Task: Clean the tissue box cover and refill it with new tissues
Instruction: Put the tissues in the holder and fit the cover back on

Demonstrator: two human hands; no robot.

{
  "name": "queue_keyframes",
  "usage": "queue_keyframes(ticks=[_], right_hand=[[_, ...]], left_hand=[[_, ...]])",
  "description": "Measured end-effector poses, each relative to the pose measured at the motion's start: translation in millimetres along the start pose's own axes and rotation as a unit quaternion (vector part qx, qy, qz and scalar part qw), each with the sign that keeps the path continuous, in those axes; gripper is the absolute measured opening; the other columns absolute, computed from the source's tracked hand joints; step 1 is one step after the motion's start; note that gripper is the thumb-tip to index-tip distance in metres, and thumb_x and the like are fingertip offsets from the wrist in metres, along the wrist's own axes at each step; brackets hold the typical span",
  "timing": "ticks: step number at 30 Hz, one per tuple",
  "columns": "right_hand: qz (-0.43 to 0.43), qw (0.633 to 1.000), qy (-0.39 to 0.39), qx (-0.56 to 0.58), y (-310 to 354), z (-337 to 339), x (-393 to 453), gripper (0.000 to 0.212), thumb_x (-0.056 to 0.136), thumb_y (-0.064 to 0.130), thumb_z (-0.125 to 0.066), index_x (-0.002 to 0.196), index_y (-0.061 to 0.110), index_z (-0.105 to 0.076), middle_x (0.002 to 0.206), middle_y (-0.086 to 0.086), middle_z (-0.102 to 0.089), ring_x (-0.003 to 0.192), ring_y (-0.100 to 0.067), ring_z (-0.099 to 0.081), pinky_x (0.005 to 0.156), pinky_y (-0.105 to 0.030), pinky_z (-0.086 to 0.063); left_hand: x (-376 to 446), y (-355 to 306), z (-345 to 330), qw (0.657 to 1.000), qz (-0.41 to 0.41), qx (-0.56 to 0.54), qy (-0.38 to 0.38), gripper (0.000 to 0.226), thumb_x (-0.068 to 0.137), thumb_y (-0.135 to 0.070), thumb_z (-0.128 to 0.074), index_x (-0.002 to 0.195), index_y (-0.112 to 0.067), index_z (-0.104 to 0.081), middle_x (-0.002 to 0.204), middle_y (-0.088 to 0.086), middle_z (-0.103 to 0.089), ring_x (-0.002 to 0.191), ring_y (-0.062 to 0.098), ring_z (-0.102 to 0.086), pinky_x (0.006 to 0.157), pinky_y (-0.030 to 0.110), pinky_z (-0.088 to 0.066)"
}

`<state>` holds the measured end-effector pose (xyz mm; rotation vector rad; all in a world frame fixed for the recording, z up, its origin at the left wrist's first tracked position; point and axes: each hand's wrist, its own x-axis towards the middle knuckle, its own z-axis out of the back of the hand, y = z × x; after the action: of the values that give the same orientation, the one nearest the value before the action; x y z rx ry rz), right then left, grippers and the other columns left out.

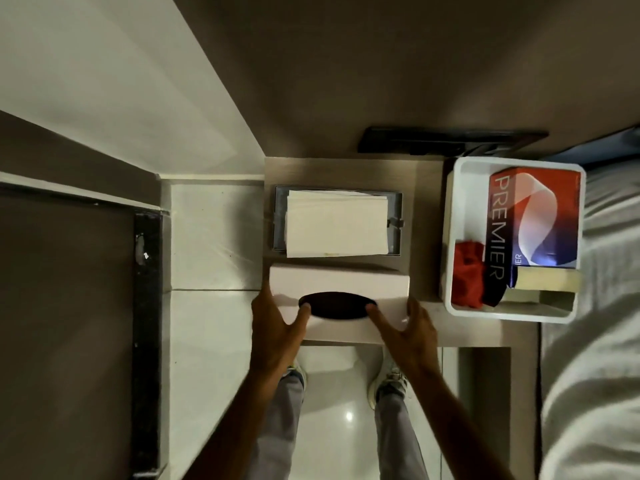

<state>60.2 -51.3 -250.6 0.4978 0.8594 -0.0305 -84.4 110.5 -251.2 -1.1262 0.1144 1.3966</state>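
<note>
A pale tissue box cover (337,282) with a dark oval slot lies at the near edge of a small wooden table (426,237). My left hand (273,323) grips its left end, thumb at the slot's left rim. My right hand (408,327) holds its right end, thumb at the slot's right rim. Just behind the cover, a stack of white tissues (336,223) rests on a grey base tray (394,202).
At the table's right stands a white bin (450,237) with a red-and-navy PREMIER tissue box (533,216), a red cloth (467,275) and a yellowish sponge (547,282). A dark flat object (450,142) lies behind. A bed with white bedding (595,341) is right; white floor tiles lie left.
</note>
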Motion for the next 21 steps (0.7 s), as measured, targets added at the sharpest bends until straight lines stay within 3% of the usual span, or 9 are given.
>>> queue_keyframes(ticks=[2,4,6,11,15,21], right_hand=[[-0.014,1.0,0.006,0.001,-5.8,-13.5,-4.7,0.102,0.077,0.056,-0.082,0.156,0.017,-0.03,0.151,-0.012,-0.047,0.133,-0.034,-0.052,0.107,-0.055,-0.051],[-0.018,1.0,-0.014,0.009,-7.8,-20.5,-4.1,0.102,0.081,0.051,-0.081,0.159,0.017,-0.024,0.153,-0.013,-0.044,0.137,-0.036,-0.048,0.111,-0.055,-0.048],[-0.017,0.999,-0.032,0.018,-8.4,-22.5,-1.8,0.096,0.085,0.047,-0.08,0.158,0.016,-0.026,0.15,-0.014,-0.046,0.135,-0.036,-0.05,0.109,-0.051,-0.048],[-0.013,0.998,-0.054,0.02,-1.0,-22.4,-1.7,0.081,0.088,0.042,-0.078,0.15,0.014,-0.034,0.142,-0.015,-0.052,0.127,-0.035,-0.054,0.103,-0.048,-0.051],[0.009,0.997,-0.073,0.006,9.5,-13.8,-9.1,0.078,0.09,0.044,-0.074,0.15,0.013,-0.034,0.143,-0.016,-0.055,0.129,-0.037,-0.054,0.106,-0.051,-0.049],[0.056,0.994,-0.093,0.028,39.5,6.7,6.9,0.083,0.092,0.05,-0.07,0.153,0.01,-0.029,0.147,-0.017,-0.052,0.132,-0.037,-0.053,0.108,-0.052,-0.05]], left_hand=[[-5.3,4.5,-7.0,1.0,-0.002,0.01,-0.011,0.086,0.084,-0.025,-0.08,0.155,-0.015,-0.033,0.126,-0.001,-0.049,0.121,0.014,-0.051,0.098,0.026,-0.042],[-5.1,3.9,-10.9,0.999,0.007,0.025,-0.026,0.087,0.085,-0.026,-0.079,0.155,-0.013,-0.03,0.133,0.006,-0.053,0.129,0.026,-0.054,0.099,0.029,-0.044],[-4.2,3.7,-12.3,0.999,0.01,0.032,-0.037,0.086,0.085,-0.029,-0.078,0.155,-0.015,-0.03,0.143,0.013,-0.051,0.132,0.033,-0.054,0.105,0.037,-0.049],[2.0,0.3,-12.5,0.996,0.053,0.052,-0.052,0.08,0.084,-0.032,-0.078,0.148,-0.013,-0.036,0.141,0.017,-0.051,0.13,0.037,-0.052,0.106,0.054,-0.051],[0.0,-8.3,-5.2,0.993,0.018,0.093,-0.071,0.077,0.085,-0.041,-0.074,0.148,-0.016,-0.037,0.139,0.013,-0.056,0.126,0.036,-0.051,0.104,0.054,-0.05],[18.0,-34.9,5.5,0.991,-0.081,0.043,-0.096,0.076,0.085,-0.042,-0.075,0.146,-0.022,-0.034,0.139,0.009,-0.054,0.124,0.029,-0.053,0.098,0.043,-0.054]])
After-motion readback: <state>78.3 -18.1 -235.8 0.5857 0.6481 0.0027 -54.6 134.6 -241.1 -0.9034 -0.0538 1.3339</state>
